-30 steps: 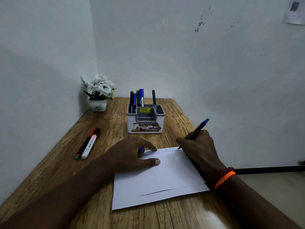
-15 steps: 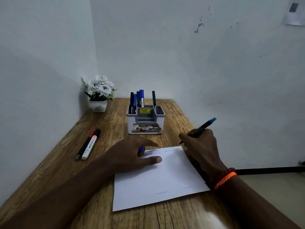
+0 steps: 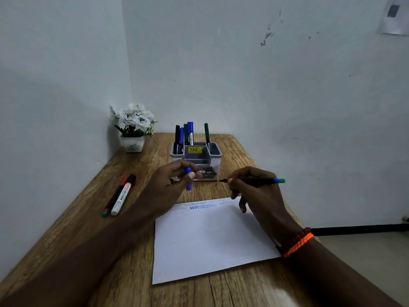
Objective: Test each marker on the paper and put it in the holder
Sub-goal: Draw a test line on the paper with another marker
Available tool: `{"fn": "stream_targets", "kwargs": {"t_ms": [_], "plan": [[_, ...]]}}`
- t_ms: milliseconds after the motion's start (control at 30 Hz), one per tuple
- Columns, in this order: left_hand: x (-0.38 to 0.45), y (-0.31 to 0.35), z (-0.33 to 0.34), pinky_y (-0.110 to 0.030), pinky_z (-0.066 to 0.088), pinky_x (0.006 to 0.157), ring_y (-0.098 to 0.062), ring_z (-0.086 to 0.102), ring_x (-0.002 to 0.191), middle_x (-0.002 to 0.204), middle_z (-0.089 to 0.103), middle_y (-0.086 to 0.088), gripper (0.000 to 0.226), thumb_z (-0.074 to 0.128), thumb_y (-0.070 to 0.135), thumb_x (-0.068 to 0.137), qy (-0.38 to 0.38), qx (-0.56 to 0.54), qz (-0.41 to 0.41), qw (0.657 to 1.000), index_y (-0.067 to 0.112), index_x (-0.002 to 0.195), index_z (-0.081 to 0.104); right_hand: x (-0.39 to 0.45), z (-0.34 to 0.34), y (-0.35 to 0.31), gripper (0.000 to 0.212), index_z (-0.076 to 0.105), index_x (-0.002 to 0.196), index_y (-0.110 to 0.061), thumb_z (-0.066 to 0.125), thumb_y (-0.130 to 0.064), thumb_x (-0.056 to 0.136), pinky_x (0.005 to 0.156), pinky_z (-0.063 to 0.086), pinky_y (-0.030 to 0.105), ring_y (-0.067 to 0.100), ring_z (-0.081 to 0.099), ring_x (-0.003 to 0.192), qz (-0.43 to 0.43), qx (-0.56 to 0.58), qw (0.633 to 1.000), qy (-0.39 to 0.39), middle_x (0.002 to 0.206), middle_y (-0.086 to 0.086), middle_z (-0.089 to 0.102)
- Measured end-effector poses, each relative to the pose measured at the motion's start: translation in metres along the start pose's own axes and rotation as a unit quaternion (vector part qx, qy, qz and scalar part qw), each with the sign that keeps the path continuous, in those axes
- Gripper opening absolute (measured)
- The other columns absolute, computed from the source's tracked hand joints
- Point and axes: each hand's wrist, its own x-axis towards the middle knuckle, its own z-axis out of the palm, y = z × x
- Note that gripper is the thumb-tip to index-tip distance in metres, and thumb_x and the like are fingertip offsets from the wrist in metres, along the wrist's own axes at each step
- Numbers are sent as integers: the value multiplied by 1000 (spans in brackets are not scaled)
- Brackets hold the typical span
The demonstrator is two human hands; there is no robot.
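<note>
A white paper [image 3: 212,238] lies on the wooden table [image 3: 115,258], with zigzag test lines along its far edge. Above that edge, my right hand [image 3: 256,191] grips a thin dark marker [image 3: 263,180] held level, its bare tip pointing left and its teal end pointing right. My left hand [image 3: 170,182] is raised off the paper and pinches a blue cap [image 3: 188,178]. Just behind both hands stands the grey and white holder [image 3: 197,156] with several markers upright in it.
Two markers lie side by side on the left of the table: a white one [image 3: 122,197] with a black cap and a dark one [image 3: 115,196] with a red cap. A small pot of white flowers [image 3: 134,127] stands in the far left corner. Walls close in behind and to the left.
My right hand has lifted the marker off the paper and turned it level. My left hand has risen from the paper with the blue cap and moved toward the marker's tip.
</note>
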Motion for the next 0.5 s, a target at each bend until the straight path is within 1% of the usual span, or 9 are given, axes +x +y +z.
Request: {"fn": "stream_targets", "kwargs": {"t_ms": [67,133,200,267,333,433,500], "plan": [[1,1,-1,-25,58,84,-11,74,100,102,79,2,13,67,14,95,14,-40,-3,999,12,108,70,-1,3,-3,23,77,87,-10,61,-5,102,43,48,29,28,69,66,31,60,997,-22,76,17,73],[1,2,-3,-27,59,78,-18,76,97,101,80,-4,16,72,14,90,28,-94,-20,995,8,105,71,-1,5,-8,31,77,87,-6,52,-5,105,45,46,29,31,68,67,67,118,990,-38,80,20,73],[-1,3,-3,-29,59,71,-22,76,92,99,80,-8,23,75,18,84,34,-138,-39,989,6,103,72,-2,6,-10,28,73,91,-1,49,-3,105,44,45,28,31,67,65,85,152,984,-42,80,21,73],[-3,5,-3,-34,61,74,-26,76,89,97,79,-12,27,78,20,80,27,-166,-57,984,5,103,74,-2,5,-13,22,67,93,2,48,-1,104,41,45,26,29,68,62,98,187,977,-38,78,22,72],[-4,6,-3,-37,62,78,-27,76,87,95,78,-15,26,79,19,78,13,-199,-73,977,7,100,75,-1,4,-14,19,62,90,1,48,1,103,39,45,25,27,69,60,110,226,967,-35,79,23,73],[-5,8,-3,-36,63,79,-29,76,87,96,77,-18,20,79,15,76,-2,-249,-90,964,10,96,77,0,3,-14,20,61,85,0,49,2,101,38,45,26,26,69,59,118,249,961,-36,81,24,74],[-6,10,-3,-35,63,79,-29,76,87,97,77,-19,20,79,14,76,-6,-261,-95,961,10,96,78,0,3,-13,20,61,85,0,49,1,101,38,45,26,25,69,60,122,248,960,-41,81,24,75]]}}
